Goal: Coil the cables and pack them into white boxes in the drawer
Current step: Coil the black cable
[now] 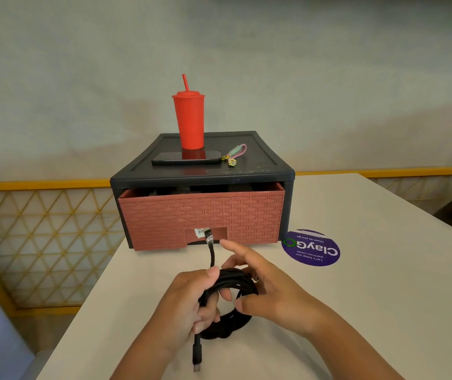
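Left hand (189,300) grips the coiled black cable (242,319) just above the table (356,297). The right hand (268,286) holds its far side, forefinger straight. Loose tail points at the woven drawer (202,215), nearly closed. Step: finishing the coil. Next, likely: tuck tail, pull drawer out. White boxes unseen.

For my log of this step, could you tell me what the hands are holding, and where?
Both hold the black cable: the left hand grips the coil's left side, the right hand its right side.
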A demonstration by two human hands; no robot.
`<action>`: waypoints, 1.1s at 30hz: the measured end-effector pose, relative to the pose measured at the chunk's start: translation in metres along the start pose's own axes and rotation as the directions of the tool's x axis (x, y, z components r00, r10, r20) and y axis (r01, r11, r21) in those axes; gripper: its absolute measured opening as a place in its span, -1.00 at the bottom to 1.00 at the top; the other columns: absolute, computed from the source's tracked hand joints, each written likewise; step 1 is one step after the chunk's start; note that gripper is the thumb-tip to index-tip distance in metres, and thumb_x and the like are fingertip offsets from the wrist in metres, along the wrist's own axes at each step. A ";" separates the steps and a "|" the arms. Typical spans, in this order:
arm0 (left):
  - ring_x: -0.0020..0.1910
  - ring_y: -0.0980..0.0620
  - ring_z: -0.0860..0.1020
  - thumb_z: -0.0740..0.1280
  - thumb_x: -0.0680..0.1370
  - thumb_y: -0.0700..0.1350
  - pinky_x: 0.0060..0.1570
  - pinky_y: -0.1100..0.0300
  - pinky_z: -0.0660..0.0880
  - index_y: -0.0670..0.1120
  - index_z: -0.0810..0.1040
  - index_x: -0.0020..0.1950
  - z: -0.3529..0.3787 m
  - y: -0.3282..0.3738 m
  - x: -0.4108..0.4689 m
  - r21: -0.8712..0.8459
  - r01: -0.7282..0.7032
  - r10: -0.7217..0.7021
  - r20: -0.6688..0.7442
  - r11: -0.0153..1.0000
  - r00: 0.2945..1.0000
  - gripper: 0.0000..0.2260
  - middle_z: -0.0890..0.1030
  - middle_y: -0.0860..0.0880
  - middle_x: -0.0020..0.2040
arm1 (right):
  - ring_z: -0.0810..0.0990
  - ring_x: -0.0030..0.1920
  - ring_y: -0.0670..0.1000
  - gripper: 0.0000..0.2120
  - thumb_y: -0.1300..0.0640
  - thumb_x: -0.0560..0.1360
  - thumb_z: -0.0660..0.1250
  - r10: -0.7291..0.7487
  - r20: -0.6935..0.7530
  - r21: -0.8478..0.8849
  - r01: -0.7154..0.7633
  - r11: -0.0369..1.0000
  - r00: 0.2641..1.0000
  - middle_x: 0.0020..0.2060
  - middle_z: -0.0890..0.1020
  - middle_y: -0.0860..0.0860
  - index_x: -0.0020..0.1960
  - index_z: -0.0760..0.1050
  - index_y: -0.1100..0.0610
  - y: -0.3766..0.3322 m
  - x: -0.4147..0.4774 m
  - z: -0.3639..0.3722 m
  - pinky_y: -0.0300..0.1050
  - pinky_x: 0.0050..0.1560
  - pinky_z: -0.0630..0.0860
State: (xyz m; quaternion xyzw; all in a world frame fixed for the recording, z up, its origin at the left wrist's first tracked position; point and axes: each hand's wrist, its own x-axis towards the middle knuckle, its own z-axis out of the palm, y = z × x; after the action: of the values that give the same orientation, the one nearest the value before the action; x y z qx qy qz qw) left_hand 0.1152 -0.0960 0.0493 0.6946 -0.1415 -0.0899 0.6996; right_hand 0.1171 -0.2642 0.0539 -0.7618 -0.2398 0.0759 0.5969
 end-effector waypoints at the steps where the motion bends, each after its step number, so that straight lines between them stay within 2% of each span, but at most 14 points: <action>1: -0.64 0.05 0.15 0.19 0.39 0.13 -0.28 0.19 0.46 -0.13 0.57 -0.38 0.000 0.000 0.000 -0.028 0.004 -0.004 0.017 1.000 1.000 -0.62 0.15 -0.01 -0.63 | 0.51 0.07 -0.02 -0.25 0.28 0.32 0.31 -0.004 0.025 -0.028 0.005 1.000 1.000 0.07 0.46 -0.04 0.27 0.26 -0.44 0.000 0.000 -0.001 -0.14 0.04 0.51; 3: -0.64 0.05 0.14 0.22 0.33 0.18 -0.29 0.20 0.46 -0.13 0.58 -0.37 0.001 0.000 -0.001 -0.062 0.018 -0.014 0.057 0.998 0.998 -0.61 0.14 -0.01 -0.62 | 0.53 0.01 0.03 -0.18 0.32 0.35 0.29 -0.022 0.018 -0.132 0.024 0.991 1.000 0.03 0.45 -0.05 0.30 0.17 -0.48 -0.002 -0.001 0.000 -0.14 0.03 0.51; 6: -0.62 0.04 0.13 0.18 0.40 0.12 -0.28 0.20 0.47 -0.13 0.58 -0.38 0.003 0.000 -0.002 -0.071 0.072 -0.065 0.095 0.995 0.993 -0.62 0.12 -0.02 -0.60 | 0.48 -0.07 -0.10 -0.27 0.29 0.39 0.34 -0.129 -0.102 -0.351 0.085 0.932 0.986 0.06 0.37 -0.20 0.30 0.24 -0.40 0.002 0.001 0.006 -0.26 0.02 0.48; 8: -0.63 0.04 0.13 0.14 0.41 0.10 -0.29 0.21 0.47 -0.13 0.57 -0.39 0.005 0.001 -0.002 -0.070 0.096 -0.090 0.086 0.993 0.992 -0.61 0.11 -0.02 -0.60 | 0.47 -0.07 -0.18 -0.38 0.30 0.37 0.35 -0.165 -0.157 -0.402 0.089 0.911 0.974 0.13 0.31 -0.25 0.18 0.36 -0.35 0.004 0.003 0.010 -0.29 0.05 0.46; 10: -0.64 0.05 0.13 0.14 0.41 0.10 -0.30 0.22 0.46 -0.13 0.56 -0.40 0.006 0.001 -0.001 -0.065 0.095 -0.090 0.073 0.993 0.993 -0.62 0.12 -0.01 -0.60 | 0.48 -0.03 -0.20 -0.47 0.33 0.35 0.34 -0.150 -0.199 -0.412 0.056 0.910 0.968 0.16 0.36 -0.23 0.00 0.43 -0.31 0.006 0.005 0.010 -0.27 0.07 0.44; 12: -0.65 0.06 0.14 0.15 0.41 0.10 -0.32 0.21 0.45 -0.14 0.54 -0.41 0.008 0.002 0.000 -0.057 0.087 -0.085 0.046 0.995 0.995 -0.62 0.13 -0.01 -0.62 | 0.51 -0.11 -0.19 -0.56 0.39 0.34 0.29 -0.099 -0.230 -0.362 0.009 0.932 0.968 -0.05 0.54 -0.16 -0.13 0.48 -0.18 0.003 0.006 0.010 -0.28 -0.05 0.45; 14: -0.65 0.06 0.15 0.20 0.40 0.09 -0.34 0.20 0.45 -0.16 0.51 -0.42 0.008 0.002 0.000 -0.058 0.101 -0.101 -0.001 0.993 0.995 -0.64 0.15 -0.01 -0.63 | 0.48 -0.30 -0.17 -0.64 0.43 0.33 0.23 -0.052 -0.234 -0.282 -0.017 0.959 0.971 -0.29 0.59 -0.08 -0.18 0.53 -0.04 -0.001 0.005 0.010 -0.30 -0.23 0.41; 15: -0.65 0.05 0.16 0.24 0.40 0.06 -0.34 0.19 0.45 -0.18 0.49 -0.41 0.007 0.003 0.000 -0.055 0.108 -0.109 -0.024 0.993 0.994 -0.66 0.16 -0.01 -0.64 | 0.47 -0.34 -0.17 -0.65 0.44 0.34 0.23 -0.031 -0.230 -0.240 -0.025 0.970 0.973 -0.32 0.59 -0.06 -0.16 0.55 0.01 -0.003 0.005 0.011 -0.31 -0.27 0.40; 17: -0.65 0.06 0.15 0.28 0.47 0.03 -0.34 0.19 0.46 -0.22 0.45 -0.35 0.006 0.003 0.000 -0.053 0.122 -0.126 -0.068 0.991 0.990 -0.66 0.15 -0.01 -0.63 | 0.51 -0.32 -0.15 -0.67 0.46 0.35 0.25 0.024 -0.195 -0.109 -0.046 0.993 0.980 -0.31 0.61 -0.03 -0.10 0.60 0.09 -0.005 0.005 0.010 -0.32 -0.26 0.43; 20: -0.64 0.06 0.12 0.12 0.58 -0.07 -0.34 0.17 0.45 -0.24 0.41 -0.21 0.004 0.004 0.001 -0.081 0.122 -0.131 -0.113 0.989 0.985 -0.72 0.14 -0.02 -0.62 | 0.62 -0.21 -0.08 -0.62 0.44 0.31 0.32 0.109 -0.045 0.199 -0.098 0.975 0.993 -0.23 0.67 0.04 0.06 0.56 0.16 -0.007 0.003 0.005 -0.30 -0.16 0.50; 24: -0.64 0.07 0.10 0.21 0.41 0.06 -0.37 0.18 0.43 -0.25 0.47 -0.06 0.001 0.006 0.001 -0.181 0.080 -0.103 -0.120 0.980 0.987 -0.64 0.13 0.00 -0.59 | 0.60 -0.21 0.00 -0.46 0.40 0.28 0.24 0.123 0.084 0.438 -0.148 0.887 0.989 -0.23 0.64 0.12 0.21 0.44 0.08 -0.004 0.002 -0.002 -0.20 -0.18 0.51; 28: -0.65 0.09 0.10 0.22 0.37 0.07 -0.40 0.18 0.42 -0.27 0.50 -0.02 0.000 0.009 0.001 -0.256 0.072 -0.109 -0.135 0.964 0.985 -0.57 0.12 0.02 -0.61 | 0.56 -0.21 -0.01 -0.40 0.46 0.24 0.20 0.076 0.110 0.539 -0.124 0.833 0.991 -0.25 0.59 0.08 0.23 0.43 0.07 -0.001 0.002 0.003 -0.18 -0.12 0.46; 31: -0.65 0.09 0.11 0.22 0.40 0.06 -0.40 0.18 0.43 -0.27 0.48 -0.10 0.003 0.007 0.002 -0.269 0.087 -0.128 -0.140 0.959 0.982 -0.62 0.13 0.01 -0.62 | 0.52 -0.29 -0.05 -0.49 0.42 0.25 0.33 0.084 0.033 0.527 -0.088 0.845 0.996 -0.32 0.57 0.02 0.14 0.47 0.08 -0.002 0.003 0.009 -0.26 -0.18 0.47; 33: -0.66 0.09 0.11 0.18 0.50 0.00 -0.39 0.17 0.42 -0.28 0.48 -0.03 0.005 0.006 0.003 -0.278 0.089 -0.135 -0.149 0.956 0.980 -0.66 0.13 0.01 -0.62 | 0.53 -0.31 -0.09 -0.55 0.36 0.26 0.38 0.098 -0.051 0.453 -0.065 0.889 0.994 -0.35 0.58 -0.01 0.12 0.47 0.10 -0.002 0.004 0.011 -0.29 -0.21 0.47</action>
State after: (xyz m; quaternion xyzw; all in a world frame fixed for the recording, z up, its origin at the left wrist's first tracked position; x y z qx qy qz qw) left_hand 0.1164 -0.1013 0.0550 0.6046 -0.0292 -0.0895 0.7909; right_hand 0.1160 -0.2525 0.0533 -0.6143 -0.1616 0.1268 0.7618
